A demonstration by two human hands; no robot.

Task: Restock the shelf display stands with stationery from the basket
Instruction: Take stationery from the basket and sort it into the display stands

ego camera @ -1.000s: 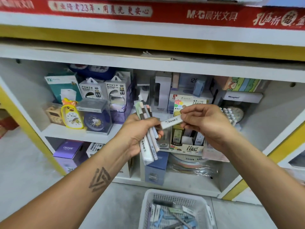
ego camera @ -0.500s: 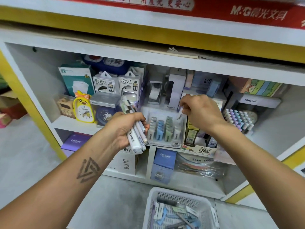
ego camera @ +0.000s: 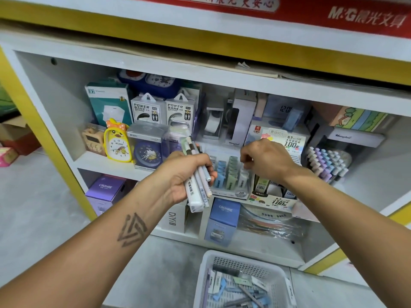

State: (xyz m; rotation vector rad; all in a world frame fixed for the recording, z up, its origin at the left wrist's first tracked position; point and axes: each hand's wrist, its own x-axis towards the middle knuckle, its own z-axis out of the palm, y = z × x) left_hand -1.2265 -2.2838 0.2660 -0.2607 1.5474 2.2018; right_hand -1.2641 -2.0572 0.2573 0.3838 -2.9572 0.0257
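My left hand (ego camera: 182, 174) is closed around a bundle of slim pastel lead cases (ego camera: 199, 190), held upright in front of the middle shelf. My right hand (ego camera: 269, 161) hovers over a clear display stand (ego camera: 230, 193) with rows of blue, green and white cases. Its fingertips are pinched just above the white row (ego camera: 243, 177) at the stand's right side. Whether they still grip a case is hidden. The white basket (ego camera: 219, 257) with several more cases sits on the floor below.
A lead-refill carton (ego camera: 275, 200) stands right of the stand, and a tub of pastel pens (ego camera: 327, 161) further right. Clocks (ego camera: 116, 142) and power bank boxes (ego camera: 148, 110) fill the left shelf. Purple and blue boxes (ego camera: 224, 221) sit on the shelf below.
My right hand carried a white case from the bundle forward to the clear stand and lowered it toward the right row. The left hand and bundle stayed roughly in place; the view shifted closer.
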